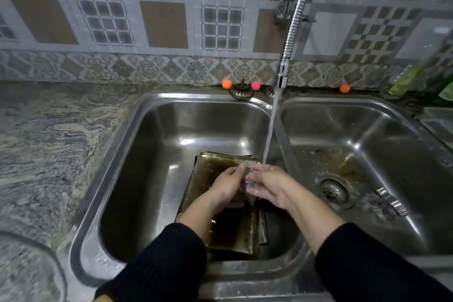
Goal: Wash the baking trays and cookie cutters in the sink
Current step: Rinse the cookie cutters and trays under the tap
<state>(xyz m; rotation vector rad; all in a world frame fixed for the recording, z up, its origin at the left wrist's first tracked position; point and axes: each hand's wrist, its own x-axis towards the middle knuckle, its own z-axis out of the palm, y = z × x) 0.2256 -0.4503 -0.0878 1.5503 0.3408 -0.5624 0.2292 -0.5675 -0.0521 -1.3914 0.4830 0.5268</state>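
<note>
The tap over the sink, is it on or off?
On. A stream of water falls from the tap onto the hands, left hand and right hand.

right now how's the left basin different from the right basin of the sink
The left basin holds stacked baking trays and both hands, left hand and right hand, under the running water; the right basin holds only small metal cookie cutters. The right basin's drain is exposed with brown residue around it; the left basin's drain is hidden. Both are stainless steel and wet.
</note>
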